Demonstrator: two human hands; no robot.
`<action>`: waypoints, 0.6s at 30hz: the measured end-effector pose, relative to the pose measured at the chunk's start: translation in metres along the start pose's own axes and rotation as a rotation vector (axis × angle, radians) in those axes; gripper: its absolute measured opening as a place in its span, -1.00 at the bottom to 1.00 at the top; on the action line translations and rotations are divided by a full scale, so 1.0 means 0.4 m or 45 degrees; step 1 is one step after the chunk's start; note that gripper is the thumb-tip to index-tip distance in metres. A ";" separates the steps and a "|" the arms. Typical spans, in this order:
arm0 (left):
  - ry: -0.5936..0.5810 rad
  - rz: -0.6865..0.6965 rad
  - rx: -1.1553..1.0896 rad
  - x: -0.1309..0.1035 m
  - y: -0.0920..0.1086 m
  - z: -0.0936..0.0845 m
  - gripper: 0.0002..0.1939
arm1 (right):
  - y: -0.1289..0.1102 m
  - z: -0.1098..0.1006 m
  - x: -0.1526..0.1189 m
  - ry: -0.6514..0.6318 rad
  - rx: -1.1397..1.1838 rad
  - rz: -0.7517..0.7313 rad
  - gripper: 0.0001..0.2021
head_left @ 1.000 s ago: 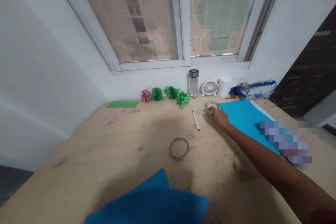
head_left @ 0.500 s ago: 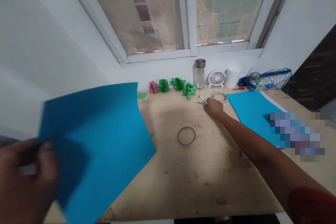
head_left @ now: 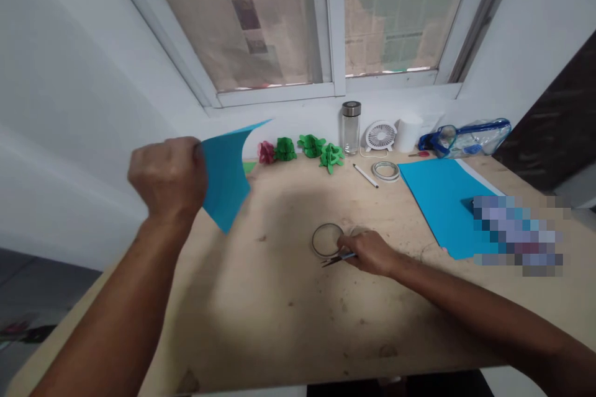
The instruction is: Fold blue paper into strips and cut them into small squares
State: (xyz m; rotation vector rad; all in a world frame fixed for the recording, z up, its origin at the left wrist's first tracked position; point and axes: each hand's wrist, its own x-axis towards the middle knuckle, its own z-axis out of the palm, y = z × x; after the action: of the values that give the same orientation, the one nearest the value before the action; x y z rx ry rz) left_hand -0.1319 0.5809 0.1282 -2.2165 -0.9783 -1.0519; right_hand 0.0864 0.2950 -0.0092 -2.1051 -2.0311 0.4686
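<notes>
My left hand (head_left: 170, 177) is raised over the left side of the table, its fingers closed on a sheet of blue paper (head_left: 226, 177). The paper bends and hangs to the right of the fist, partly hidden by it. Near the middle of the table, my right hand (head_left: 372, 252) grips a pair of scissors (head_left: 333, 259), blades pointing left; the fingers cover the handles. Just by the fingers and blades, a thin ring (head_left: 328, 224) lies flat on the wood; whether the hand touches it I cannot tell.
Behind are a white pen (head_left: 365, 175), tape rolls (head_left: 385, 180), green paper shapes (head_left: 311, 146), a pink one (head_left: 266, 152), a glass bottle (head_left: 351, 130), a small fan (head_left: 380, 136) and a clear pouch (head_left: 484, 136). Blue sheets (head_left: 433, 198) lie right, partly under a blurred item (head_left: 516, 236).
My right hand has brought the scissors from beside the pen toward the table's middle, near the ring. My left hand has moved up and right, carrying the blue paper farther back.
</notes>
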 end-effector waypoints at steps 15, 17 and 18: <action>-0.161 0.366 -0.549 -0.396 0.358 -0.007 -0.75 | 0.157 -0.049 -0.052 0.009 -0.355 0.387 -0.73; -0.205 0.399 -0.602 -0.432 0.381 -0.017 -0.75 | 0.189 -0.063 -0.053 0.020 -0.384 0.471 -0.74; -0.229 0.423 -0.627 -0.448 0.393 -0.023 -0.75 | 0.204 -0.071 -0.054 0.029 -0.394 0.515 -0.72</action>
State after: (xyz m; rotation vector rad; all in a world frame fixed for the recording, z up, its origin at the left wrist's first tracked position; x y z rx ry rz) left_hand -0.0939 0.4070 -0.0305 -2.7890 -0.4129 -1.0283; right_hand 0.1724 0.2717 -0.0084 -2.7084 -1.7554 0.1873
